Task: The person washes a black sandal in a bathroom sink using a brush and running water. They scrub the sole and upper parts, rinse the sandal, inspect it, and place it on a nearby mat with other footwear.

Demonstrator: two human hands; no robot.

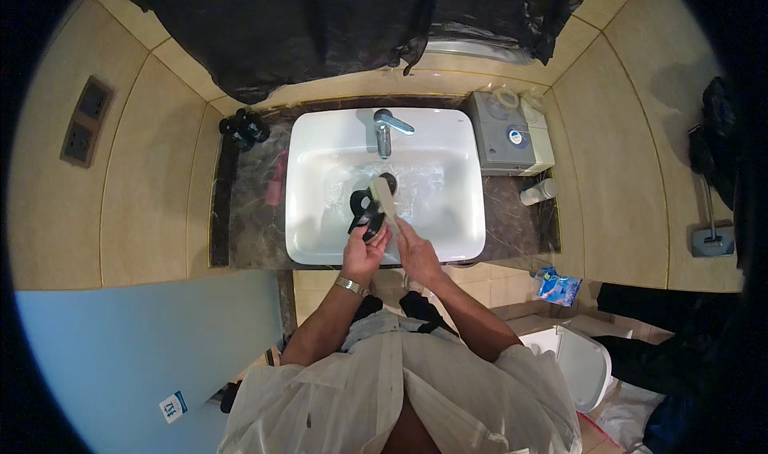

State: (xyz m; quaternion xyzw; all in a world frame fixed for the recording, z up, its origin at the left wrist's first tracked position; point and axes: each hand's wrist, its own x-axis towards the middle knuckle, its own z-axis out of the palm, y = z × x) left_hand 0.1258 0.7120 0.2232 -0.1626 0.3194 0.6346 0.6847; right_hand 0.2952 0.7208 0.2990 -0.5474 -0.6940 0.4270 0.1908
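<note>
My left hand (363, 256), with a metal-banded watch on its wrist, grips a black strapped item (373, 226), possibly a sandal, over the basin of a white sink (441, 238). In my right hand (419, 255) is the handle of a pale scrubbing brush (384, 195). Its head lies against or just above the black item's right side; contact is hard to make out. Beyond the hands, a chrome faucet (383, 139) stands at the sink's back. Shallow water with ripples or suds covers the basin floor. My fingers partly hide the black item.
Dark stone counter (255, 232) surrounds the sink. A pink object (276, 181) and black items (245, 128) lie left. At right stand a grey box (501, 136) and a white bottle (539, 192). Black plastic sheeting (312, 28) hangs behind. A toilet lid (579, 364) is lower right.
</note>
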